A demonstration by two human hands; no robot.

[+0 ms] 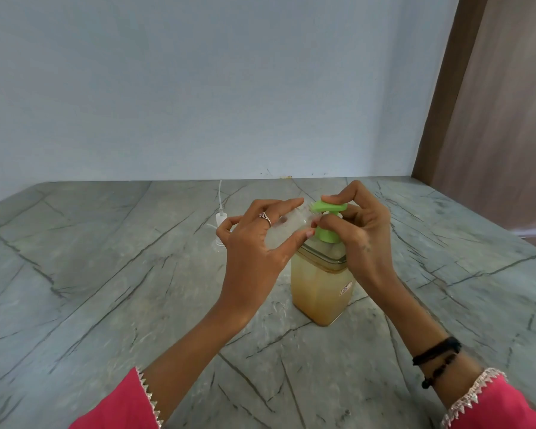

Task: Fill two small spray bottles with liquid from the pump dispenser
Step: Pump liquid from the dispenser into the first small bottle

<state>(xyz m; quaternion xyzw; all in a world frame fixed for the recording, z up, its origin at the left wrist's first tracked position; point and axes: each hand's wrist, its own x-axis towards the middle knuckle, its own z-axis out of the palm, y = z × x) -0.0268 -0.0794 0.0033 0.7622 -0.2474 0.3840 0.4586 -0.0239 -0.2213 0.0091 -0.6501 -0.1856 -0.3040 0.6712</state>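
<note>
A square clear pump dispenser holding yellowish liquid stands on the grey marble counter. Its green pump head points left. My right hand grips that pump head, index finger on top. My left hand holds a small translucent spray bottle tilted, its open mouth at the green nozzle. Behind my left hand a white spray cap with its dip tube shows, partly hidden; I cannot tell whether a second bottle is under it.
A pale blue wall rises behind the counter. A brown wooden panel stands at the right, by the counter's far right corner.
</note>
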